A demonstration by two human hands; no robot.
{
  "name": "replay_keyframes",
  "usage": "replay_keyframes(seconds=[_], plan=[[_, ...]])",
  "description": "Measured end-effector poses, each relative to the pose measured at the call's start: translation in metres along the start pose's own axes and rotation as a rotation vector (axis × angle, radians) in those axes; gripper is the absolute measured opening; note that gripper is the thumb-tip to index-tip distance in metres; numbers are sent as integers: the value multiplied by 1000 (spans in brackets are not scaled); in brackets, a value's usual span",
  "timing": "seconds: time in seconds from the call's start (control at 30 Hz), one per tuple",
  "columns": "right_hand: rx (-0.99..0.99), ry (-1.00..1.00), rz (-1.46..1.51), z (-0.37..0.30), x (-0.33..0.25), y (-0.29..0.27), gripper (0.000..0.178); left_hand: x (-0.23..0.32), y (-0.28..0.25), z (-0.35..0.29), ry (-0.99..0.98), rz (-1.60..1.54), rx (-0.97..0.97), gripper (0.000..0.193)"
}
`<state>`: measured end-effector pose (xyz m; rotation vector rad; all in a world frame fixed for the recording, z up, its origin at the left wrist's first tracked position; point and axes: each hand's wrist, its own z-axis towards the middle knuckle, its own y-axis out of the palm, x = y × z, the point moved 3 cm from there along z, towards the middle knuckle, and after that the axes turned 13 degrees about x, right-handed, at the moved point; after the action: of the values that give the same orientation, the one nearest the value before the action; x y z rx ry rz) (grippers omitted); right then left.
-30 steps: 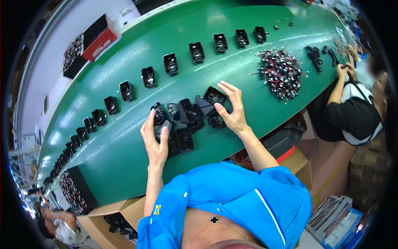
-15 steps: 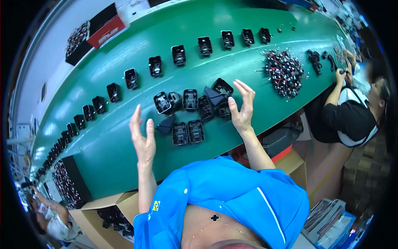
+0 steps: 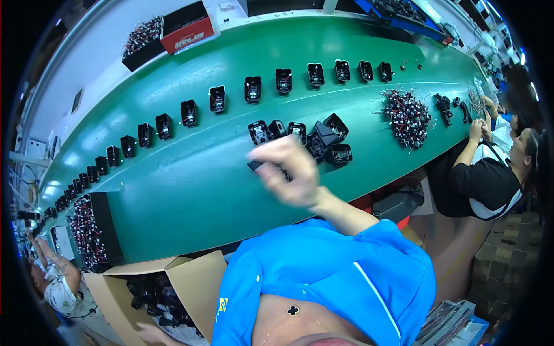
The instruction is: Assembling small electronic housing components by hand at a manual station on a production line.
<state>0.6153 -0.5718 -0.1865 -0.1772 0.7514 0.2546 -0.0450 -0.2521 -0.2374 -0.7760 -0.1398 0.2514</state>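
Note:
My right hand [image 3: 291,173] is over the near side of a group of black plastic housings, smeared by motion. Its fingers look bent and I cannot make out anything in them. It hides some of the housings; beside its thumb a dark edge of a black wedge-shaped part [image 3: 254,165] shows. Other open housings [image 3: 259,132] lie beyond the hand, with parts inside them, and a black cover [image 3: 326,135] leans among them. Down at the lower left, my left hand [image 3: 153,333] is partly in view at an open cardboard box [image 3: 196,277] of black parts [image 3: 156,300]; its fingers are mostly hidden.
A curved row of black housings [image 3: 252,89] runs along the green table [image 3: 173,207]. A pile of small wired parts [image 3: 407,118] lies at the right, near a seated person [image 3: 490,179]. A black box of wired parts [image 3: 107,230] stands at the left, a red box [image 3: 187,36] behind.
My left hand has gone from above the table down to the cardboard box. My right hand has swung left over the housings. The view has shifted left.

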Motion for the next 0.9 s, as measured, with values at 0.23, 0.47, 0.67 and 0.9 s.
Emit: replay_keyframes(seconds=[0.23,0.47,0.67,0.9], plan=[[-691,-242,829,-102,-117,227,16,-73,-53,-138,330,-707,-450,60],[-1388,-620,551,-249,-197,387,51,-79,-70,-178,936,-1603,-684,72],[-1760,-700,-145,-281,-167,413,94,-51,2,-197,877,-1706,-651,69],[-2024,-397,-78,-288,-152,431,129,-24,51,-188,842,-1756,-669,66]])
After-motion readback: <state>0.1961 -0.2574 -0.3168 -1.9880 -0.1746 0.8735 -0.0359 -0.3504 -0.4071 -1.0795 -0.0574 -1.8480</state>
